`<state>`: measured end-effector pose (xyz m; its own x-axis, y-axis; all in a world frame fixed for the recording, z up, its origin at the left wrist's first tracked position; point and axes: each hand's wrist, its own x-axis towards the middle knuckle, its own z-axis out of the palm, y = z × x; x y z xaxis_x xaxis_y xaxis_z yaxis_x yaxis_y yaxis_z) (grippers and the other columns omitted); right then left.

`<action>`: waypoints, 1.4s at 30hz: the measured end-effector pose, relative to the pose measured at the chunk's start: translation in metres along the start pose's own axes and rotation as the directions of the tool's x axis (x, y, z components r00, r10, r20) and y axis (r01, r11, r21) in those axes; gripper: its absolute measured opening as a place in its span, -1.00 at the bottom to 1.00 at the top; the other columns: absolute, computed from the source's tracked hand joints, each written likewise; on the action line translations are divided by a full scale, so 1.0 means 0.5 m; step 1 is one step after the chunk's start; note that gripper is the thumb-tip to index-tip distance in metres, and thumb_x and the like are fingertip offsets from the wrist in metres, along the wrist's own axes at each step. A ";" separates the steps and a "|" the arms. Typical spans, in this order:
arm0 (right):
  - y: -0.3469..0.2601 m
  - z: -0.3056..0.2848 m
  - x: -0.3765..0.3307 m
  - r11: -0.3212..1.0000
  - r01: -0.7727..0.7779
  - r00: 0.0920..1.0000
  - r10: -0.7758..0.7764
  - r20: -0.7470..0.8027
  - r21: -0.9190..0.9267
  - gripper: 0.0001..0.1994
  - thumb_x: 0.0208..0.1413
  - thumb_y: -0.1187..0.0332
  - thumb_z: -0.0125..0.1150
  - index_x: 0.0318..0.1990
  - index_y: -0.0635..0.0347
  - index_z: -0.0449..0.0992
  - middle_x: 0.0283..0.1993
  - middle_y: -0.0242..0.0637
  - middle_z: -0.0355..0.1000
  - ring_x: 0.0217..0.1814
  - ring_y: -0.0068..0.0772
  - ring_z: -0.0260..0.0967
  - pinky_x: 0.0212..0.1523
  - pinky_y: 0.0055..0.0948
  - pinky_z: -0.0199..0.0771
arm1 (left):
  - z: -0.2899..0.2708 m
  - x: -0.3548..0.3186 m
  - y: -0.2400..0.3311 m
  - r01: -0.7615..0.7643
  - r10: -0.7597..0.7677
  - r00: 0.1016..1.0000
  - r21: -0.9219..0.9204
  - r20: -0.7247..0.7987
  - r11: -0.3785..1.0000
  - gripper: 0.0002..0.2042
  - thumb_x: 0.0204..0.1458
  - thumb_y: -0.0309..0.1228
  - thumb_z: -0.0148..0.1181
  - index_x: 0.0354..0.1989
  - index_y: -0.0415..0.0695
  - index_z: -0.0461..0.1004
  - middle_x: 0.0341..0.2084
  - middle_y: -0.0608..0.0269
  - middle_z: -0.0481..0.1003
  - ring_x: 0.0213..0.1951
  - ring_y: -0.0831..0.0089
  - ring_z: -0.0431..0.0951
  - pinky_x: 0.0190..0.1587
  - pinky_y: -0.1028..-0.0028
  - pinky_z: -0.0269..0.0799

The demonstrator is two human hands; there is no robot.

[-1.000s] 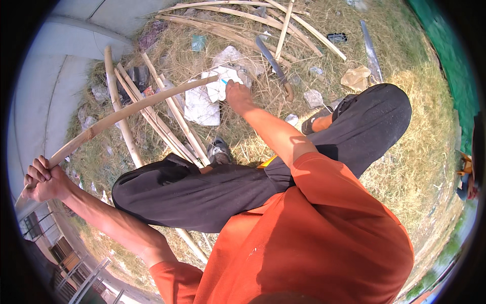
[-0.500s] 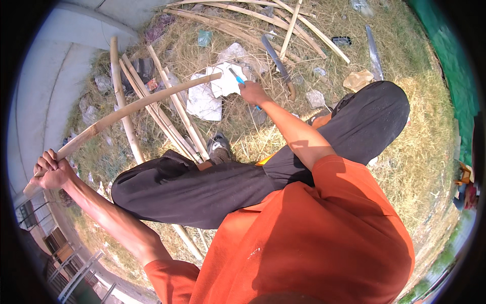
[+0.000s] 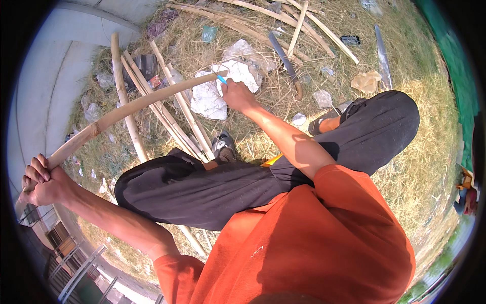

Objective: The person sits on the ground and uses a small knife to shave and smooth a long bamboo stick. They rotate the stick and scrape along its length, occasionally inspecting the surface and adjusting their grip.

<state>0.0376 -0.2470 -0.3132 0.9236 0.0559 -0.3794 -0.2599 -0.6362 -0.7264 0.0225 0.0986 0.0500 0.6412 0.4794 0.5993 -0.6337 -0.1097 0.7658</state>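
Observation:
A long, pale wooden pole [image 3: 132, 107] slants from the far left up toward the middle. My left hand [image 3: 48, 182] is closed around its near end, fingers wrapped over the wood. My right hand [image 3: 237, 95] grips a slim blue-handled tool [image 3: 221, 79] with a thin metal end; its exact kind is too small to make out. The tool's metal end is at the pole's far tip, and whether it touches the wood I cannot tell. White sheets [image 3: 208, 101] lie on the grass beneath the pole's tip.
Split wooden strips [image 3: 174, 104] lie left of my feet, with more strips [image 3: 263, 35] at the far side. A machete [image 3: 286, 63] with a wooden handle and a long metal blade [image 3: 383, 58] lie on dry grass. A pale wall [image 3: 48, 86] stands left.
My right hand has moved left with the blue-handled tool, bringing it to the pole's tip. My left hand has shifted slightly left and nearer, still on the pole.

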 end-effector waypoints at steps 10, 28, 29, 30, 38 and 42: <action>0.014 0.010 0.003 0.986 0.054 0.997 -0.061 -0.042 -0.159 -0.66 0.25 0.23 -0.19 -0.14 0.37 0.38 -0.26 0.20 0.46 -0.16 0.19 0.45 -0.11 -0.03 0.45 | -0.056 0.026 0.010 0.060 -0.028 0.975 -0.142 0.221 0.988 -0.80 -0.12 -0.26 -0.24 -0.69 0.00 0.01 -0.87 0.34 -0.07 -0.77 0.49 -0.08 -0.58 0.46 -0.02; 0.049 0.010 0.028 0.987 0.086 0.994 -0.094 -0.055 -0.135 -0.72 0.22 0.25 -0.16 -0.19 0.29 0.40 -0.28 0.18 0.47 -0.18 0.17 0.46 -0.17 0.02 0.45 | 0.071 -0.059 0.029 -0.058 0.068 0.991 0.088 -0.116 0.994 -0.77 -0.12 -0.23 -0.18 -0.67 0.00 -0.01 -0.85 0.36 -0.09 -0.79 0.51 -0.09 -0.62 0.51 -0.08; 0.055 0.013 0.035 0.979 0.072 0.994 -0.086 -0.067 -0.193 -0.72 0.21 0.27 -0.17 -0.18 0.29 0.40 -0.25 0.17 0.47 -0.16 0.15 0.46 -0.15 0.00 0.45 | 0.073 -0.057 0.026 -0.057 0.064 0.992 0.070 -0.106 0.996 -0.76 -0.13 -0.23 -0.17 -0.69 0.00 -0.02 -0.86 0.37 -0.09 -0.80 0.52 -0.09 -0.62 0.51 -0.08; 0.065 0.016 0.050 0.966 0.060 0.993 -0.083 -0.080 -0.253 -0.73 0.20 0.29 -0.17 -0.17 0.29 0.41 -0.23 0.17 0.46 -0.14 0.13 0.46 -0.14 -0.02 0.45 | 0.057 -0.044 0.023 -0.042 0.041 0.999 -0.012 -0.015 0.999 -0.74 -0.13 -0.23 -0.16 -0.72 0.02 -0.04 -0.87 0.37 -0.09 -0.80 0.52 -0.09 -0.62 0.52 -0.09; 0.059 -0.019 0.067 0.921 0.126 0.992 -0.116 0.049 -0.368 -0.70 0.17 0.33 -0.15 -0.07 0.30 0.43 -0.14 0.17 0.45 -0.08 0.10 0.45 -0.06 -0.06 0.44 | -0.006 -0.004 0.034 0.094 -0.044 0.971 -0.207 0.233 0.974 -0.60 -0.13 -0.15 -0.10 -0.84 0.05 -0.10 -0.92 0.37 -0.03 -0.83 0.55 -0.09 -0.64 0.51 -0.16; 0.118 0.017 0.087 0.952 0.048 0.997 -0.064 -0.043 -0.302 -0.68 0.21 0.27 -0.17 -0.13 0.34 0.42 -0.20 0.23 0.44 -0.13 0.18 0.44 -0.09 -0.01 0.43 | -0.005 0.009 0.026 0.126 -0.027 0.952 -0.311 0.305 0.942 -0.57 -0.13 -0.11 -0.05 -0.86 0.05 -0.08 -0.92 0.38 -0.03 -0.84 0.55 -0.09 -0.64 0.50 -0.17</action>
<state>0.0603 -0.2755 -0.3774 0.9495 0.0634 -0.3072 -0.1179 -0.8354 -0.5368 0.0159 0.1013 0.0621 0.7594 0.1936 0.6211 -0.6506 0.2275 0.7246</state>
